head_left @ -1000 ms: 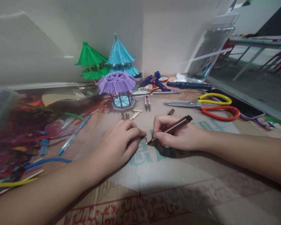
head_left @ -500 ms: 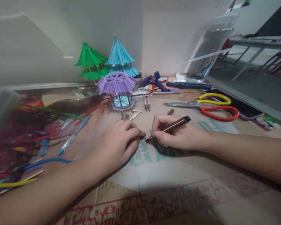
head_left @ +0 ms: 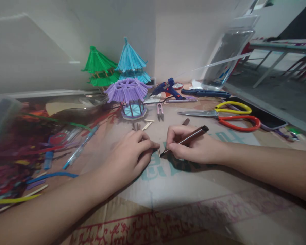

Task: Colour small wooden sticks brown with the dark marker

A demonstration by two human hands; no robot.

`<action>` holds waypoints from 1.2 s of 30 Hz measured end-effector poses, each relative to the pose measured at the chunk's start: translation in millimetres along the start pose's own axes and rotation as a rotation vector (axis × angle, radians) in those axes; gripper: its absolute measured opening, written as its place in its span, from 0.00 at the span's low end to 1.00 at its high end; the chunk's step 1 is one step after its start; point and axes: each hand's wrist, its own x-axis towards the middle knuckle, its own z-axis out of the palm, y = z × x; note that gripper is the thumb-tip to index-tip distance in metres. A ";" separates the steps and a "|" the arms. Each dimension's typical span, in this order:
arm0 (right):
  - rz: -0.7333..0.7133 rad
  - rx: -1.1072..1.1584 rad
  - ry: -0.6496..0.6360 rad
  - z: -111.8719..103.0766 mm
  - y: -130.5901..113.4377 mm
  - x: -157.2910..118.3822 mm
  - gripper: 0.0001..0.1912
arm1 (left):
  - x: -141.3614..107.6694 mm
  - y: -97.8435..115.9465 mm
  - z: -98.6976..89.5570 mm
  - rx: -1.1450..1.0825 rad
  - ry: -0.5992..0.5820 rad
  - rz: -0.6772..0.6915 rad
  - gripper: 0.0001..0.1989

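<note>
My right hand (head_left: 186, 143) is closed around a dark brown marker pen (head_left: 193, 135), whose tip points down to the left. That tip is at the lower end of a short pale wooden stick (head_left: 159, 153). My left hand (head_left: 135, 149) pinches the stick's upper end, and its fingers cover part of it. Just beyond the left fingers lie several short brown sticks (head_left: 136, 127) and a few pale sticks (head_left: 147, 126). The brown pen cap (head_left: 186, 121) lies behind my right hand.
Behind stand purple (head_left: 129, 93), blue (head_left: 131, 61) and green (head_left: 98, 64) pavilion models. A glue gun (head_left: 168, 89), pink thread snips (head_left: 160, 112), large scissors (head_left: 219, 114) and a phone (head_left: 267, 115) lie to the back and right. Craft scraps and a pen (head_left: 80, 148) are at left.
The marker tip and my right hand have shifted very slightly right and down along the stick. My left hand stays almost in place, still pinching the stick.
</note>
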 end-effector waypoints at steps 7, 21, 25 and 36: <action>0.015 -0.008 0.025 0.7 -1.0 0.0 0.06 | 0.6 -0.4 0.0 0.011 -0.008 0.006 0.12; 0.023 -0.021 0.003 -0.1 -1.6 -0.5 0.06 | 0.1 -0.4 0.1 0.008 -0.015 0.001 0.12; 0.082 -0.055 0.071 1.0 -2.9 1.3 0.05 | 0.5 -0.2 0.0 0.009 -0.017 0.006 0.12; 0.070 -0.074 0.076 1.7 -2.2 1.6 0.05 | 0.8 -1.2 1.0 0.010 -0.011 0.007 0.12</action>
